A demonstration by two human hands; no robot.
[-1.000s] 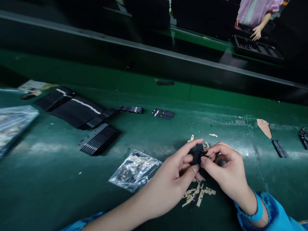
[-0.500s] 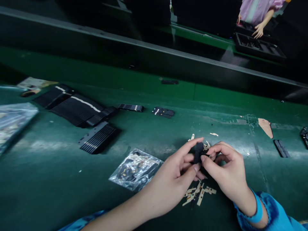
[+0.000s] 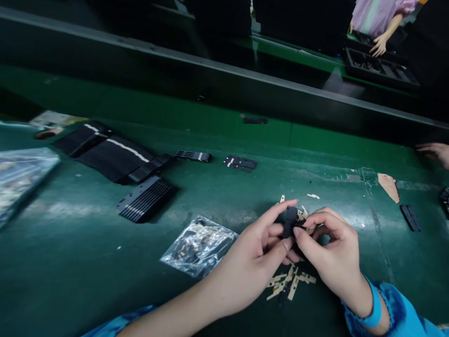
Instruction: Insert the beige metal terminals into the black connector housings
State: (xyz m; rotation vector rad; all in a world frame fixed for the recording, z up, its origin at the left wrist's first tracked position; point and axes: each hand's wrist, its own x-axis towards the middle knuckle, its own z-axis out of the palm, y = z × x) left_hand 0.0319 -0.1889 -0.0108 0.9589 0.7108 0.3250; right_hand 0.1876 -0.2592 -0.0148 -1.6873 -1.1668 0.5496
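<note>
Between the fingers of my left hand (image 3: 257,255) is a small flat black plastic part (image 3: 289,222), held upright above the green table. My right hand (image 3: 331,243) pinches at the right edge of that same part with thumb and forefinger. What lies between those fingertips, if anything besides the part, is hidden. Small cream-coloured strips (image 3: 293,283) lie in a loose heap just below my hands, and several more show behind my fingers. To the left of my left wrist rests a clear plastic bag (image 3: 199,245) of small parts.
Stacked black plastic parts (image 3: 115,157) and a ribbed black block (image 3: 145,201) stand at the left. Flat black pieces (image 3: 240,163) lie further back. A dark rail (image 3: 224,70) crosses behind the table. Beyond it, a co-worker's hand (image 3: 379,45) is over a black tray (image 3: 382,70).
Another person's hand has come into view at the right edge. My hands keep nearly the same grip on the black part. The view has shifted slightly.
</note>
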